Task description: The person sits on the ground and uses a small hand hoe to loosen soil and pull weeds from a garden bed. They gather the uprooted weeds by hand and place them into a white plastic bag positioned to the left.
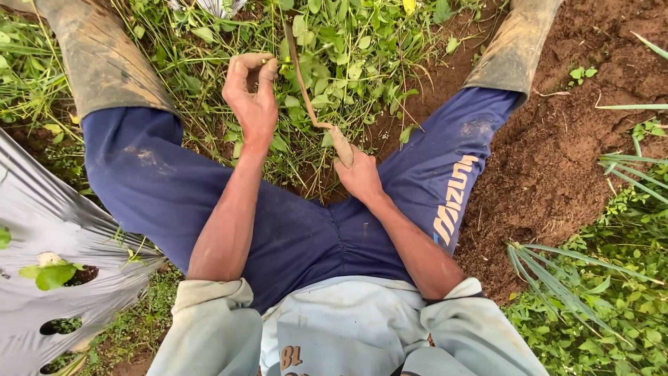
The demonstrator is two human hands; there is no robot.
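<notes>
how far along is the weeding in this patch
Done: bare soil on the person's right looks cleared. In hand: the left hand pinches a weed stem among the weeds, and the right hand grips a curved hand tool. Left: thick green growth between the boots.

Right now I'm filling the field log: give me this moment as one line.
left hand: pinching weeds | right hand: gripping sickle handle | stance: squatting over weeds | right side: bare soil
</notes>
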